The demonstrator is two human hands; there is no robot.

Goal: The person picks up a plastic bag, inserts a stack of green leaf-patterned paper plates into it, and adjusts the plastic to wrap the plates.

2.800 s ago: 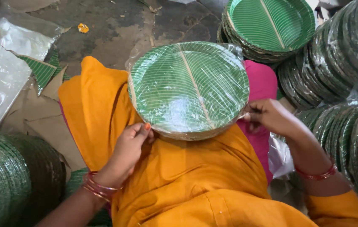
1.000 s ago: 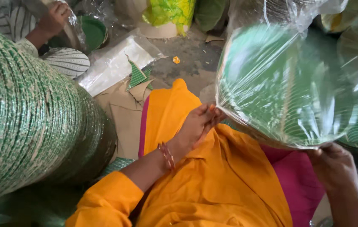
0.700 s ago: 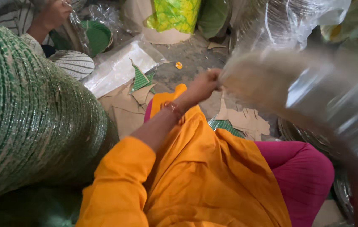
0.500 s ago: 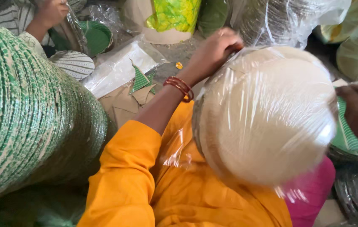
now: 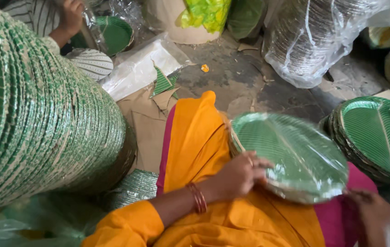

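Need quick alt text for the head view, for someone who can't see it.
Two hands, left hand and right hand, hold a plastic-wrapped stack of green plates on an orange-clothed lap. More green plate stacks stand alongside.

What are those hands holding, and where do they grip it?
A plastic-wrapped plate stack: left hand on its near rim, right hand at its lower right edge.

right hand (image 5: 372,215) blurred, cut by frame edge
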